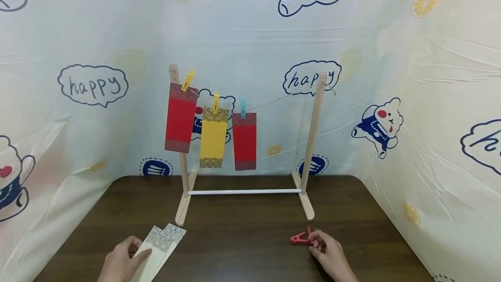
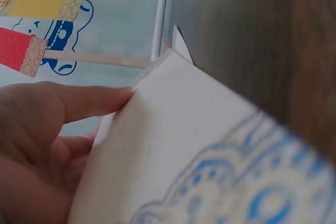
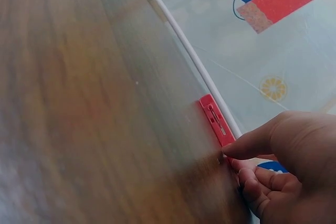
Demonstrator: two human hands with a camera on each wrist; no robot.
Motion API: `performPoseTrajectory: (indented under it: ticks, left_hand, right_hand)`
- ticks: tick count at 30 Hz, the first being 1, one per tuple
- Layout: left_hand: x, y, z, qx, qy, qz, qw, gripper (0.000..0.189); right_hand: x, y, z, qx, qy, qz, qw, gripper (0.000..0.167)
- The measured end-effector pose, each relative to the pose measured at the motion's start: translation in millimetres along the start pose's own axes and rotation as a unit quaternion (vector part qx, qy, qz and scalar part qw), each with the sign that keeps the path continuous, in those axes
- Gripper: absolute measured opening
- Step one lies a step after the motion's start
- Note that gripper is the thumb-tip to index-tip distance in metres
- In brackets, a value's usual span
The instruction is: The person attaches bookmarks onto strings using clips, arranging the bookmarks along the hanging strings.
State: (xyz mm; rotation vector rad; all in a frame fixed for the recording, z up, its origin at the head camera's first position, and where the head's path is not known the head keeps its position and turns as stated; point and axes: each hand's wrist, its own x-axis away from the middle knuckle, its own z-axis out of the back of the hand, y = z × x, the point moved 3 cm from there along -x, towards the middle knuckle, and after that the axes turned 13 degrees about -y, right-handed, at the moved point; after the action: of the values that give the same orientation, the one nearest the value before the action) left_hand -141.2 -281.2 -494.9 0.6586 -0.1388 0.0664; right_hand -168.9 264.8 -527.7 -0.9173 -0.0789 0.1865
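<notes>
Near the front left of the table, my left hand [image 1: 122, 261] grips two white paper strips [image 1: 156, 253] with a grey lace-like pattern at their far ends. The strips overlap and fan apart slightly. In the left wrist view the thumb lies along the edge of a white strip [image 2: 173, 98] that carries a blue pattern lower down. Over the right side of the table, my right hand [image 1: 328, 250] pinches a red clothespin [image 1: 299, 239] between thumb and fingers. The right wrist view shows the clothespin [image 3: 214, 119] sticking out past the fingertips.
Beyond the hands stands a wooden rack [image 1: 313, 134] with a white crossbar [image 1: 244, 192]. From its string hang a red strip [image 1: 181, 119], a yellow strip [image 1: 213, 138] and another red strip [image 1: 244, 142], held by yellow and blue clothespins. A printed curtain surrounds the brown table [image 1: 242, 247].
</notes>
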Motion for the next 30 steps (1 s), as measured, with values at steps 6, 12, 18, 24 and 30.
performPoseTrajectory:
  ticks: [6,12,18,24,30]
  left_hand:
    - [3.7,6.4,4.4,0.063,0.035,0.012,0.9974,0.029]
    - [6.4,15.0,4.7,0.159,0.037,0.009,0.9865,0.043]
    - [9.9,22.4,1.0,0.263,0.036,-0.017,0.964,0.036]
    - [8.0,25.9,-3.0,0.315,-0.01,0.002,0.9491,0.027]
    - [6.4,30.5,-10.0,0.337,-0.026,0.018,0.9411,0.032]
  right_hand:
    - [1.5,-3,0,0.018,0.021,0.007,0.9996,0.028]
    - [0.9,-4,0,0.031,0.046,0.018,0.9983,0.039]
    - [1.0,-5,-2,0.067,0.022,-0.005,0.9975,0.043]
    - [0.0,-5,-2,0.082,0.01,-0.011,0.9965,0.041]
    - [1.4,-6,0,0.086,0.049,0.006,0.9951,0.027]
